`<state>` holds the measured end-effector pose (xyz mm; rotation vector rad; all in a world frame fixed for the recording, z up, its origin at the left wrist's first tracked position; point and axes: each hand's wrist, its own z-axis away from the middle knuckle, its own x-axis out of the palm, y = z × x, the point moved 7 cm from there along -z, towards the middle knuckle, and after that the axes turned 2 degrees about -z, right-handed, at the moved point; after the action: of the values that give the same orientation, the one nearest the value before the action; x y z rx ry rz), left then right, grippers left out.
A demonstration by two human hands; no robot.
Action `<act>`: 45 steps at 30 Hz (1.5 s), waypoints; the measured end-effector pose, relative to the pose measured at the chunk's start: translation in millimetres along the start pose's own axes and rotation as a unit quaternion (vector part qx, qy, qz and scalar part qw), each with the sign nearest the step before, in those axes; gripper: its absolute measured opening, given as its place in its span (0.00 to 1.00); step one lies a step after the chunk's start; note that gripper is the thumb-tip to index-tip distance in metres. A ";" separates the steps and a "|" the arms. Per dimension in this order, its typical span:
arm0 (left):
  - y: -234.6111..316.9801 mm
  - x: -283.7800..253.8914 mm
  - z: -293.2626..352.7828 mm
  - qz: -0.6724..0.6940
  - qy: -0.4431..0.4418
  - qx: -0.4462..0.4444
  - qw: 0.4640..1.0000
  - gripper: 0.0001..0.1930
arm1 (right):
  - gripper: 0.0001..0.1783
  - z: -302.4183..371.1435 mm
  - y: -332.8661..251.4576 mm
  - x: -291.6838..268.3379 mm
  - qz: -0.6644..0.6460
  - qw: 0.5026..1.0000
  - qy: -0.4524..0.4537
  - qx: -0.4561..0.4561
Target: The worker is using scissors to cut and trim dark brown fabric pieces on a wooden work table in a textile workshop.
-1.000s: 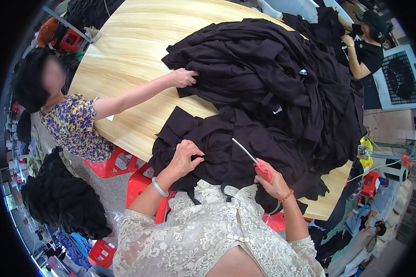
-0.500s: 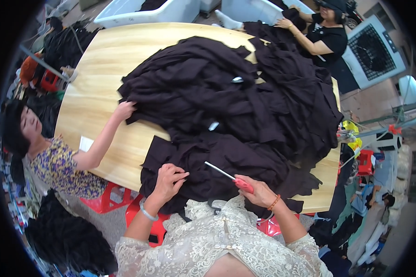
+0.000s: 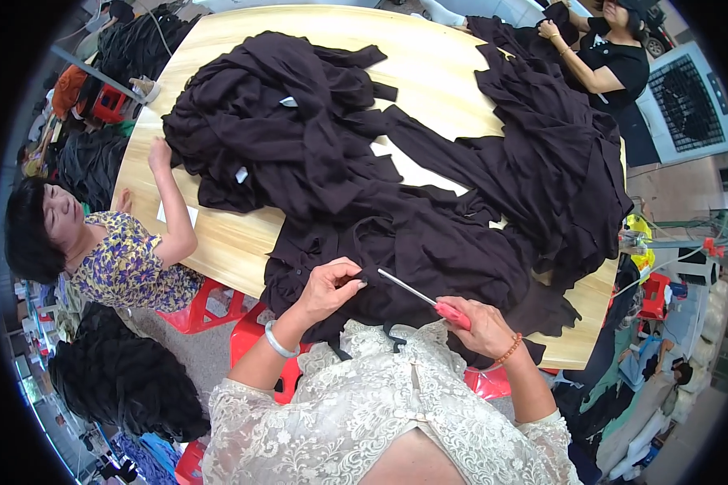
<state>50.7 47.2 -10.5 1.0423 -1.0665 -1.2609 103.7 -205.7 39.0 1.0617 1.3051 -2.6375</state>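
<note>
Your left hand (image 3: 329, 284) pinches the dark garment (image 3: 429, 250) at the table's (image 3: 218, 242) near edge, your right hand (image 3: 481, 323) grips red-handled scissors (image 3: 425, 297) beside it; the cloth looks soft, light and floppy, so hold close to the blades.

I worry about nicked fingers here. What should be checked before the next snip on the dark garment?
1. Left hand pinches the dark garment: ok.
2. Right hand grips the red-handled snips: ok.
3. Blade tip apart from the left fingers: cannot tell, very close.
4. Garment rests on the wooden table: ok.
5. Co-worker's hand away from the blades: ok.
</note>
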 end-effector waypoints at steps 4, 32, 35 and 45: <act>3.7 -0.8 4.7 -0.085 0.025 0.068 0.994 0.06 | 0.19 1.4 -7.9 -2.5 0.037 0.999 -0.024 0.014; 26.4 -1.2 2.7 -0.149 0.080 0.107 0.980 0.13 | 0.14 20.0 -20.6 -1.0 0.077 0.992 -0.092 0.044; 66.2 -12.1 1.4 -0.108 0.112 0.179 0.971 0.13 | 0.15 9.2 -20.9 15.3 0.022 0.998 -0.051 -0.007; 183.8 -109.9 0.8 0.106 0.222 0.391 0.887 0.07 | 0.22 -32.2 60.1 -32.9 0.116 0.975 0.138 0.129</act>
<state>84.6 163.7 165.9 1.6628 -1.2999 -0.3423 164.9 -231.0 2.4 1.5557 0.8146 -2.5979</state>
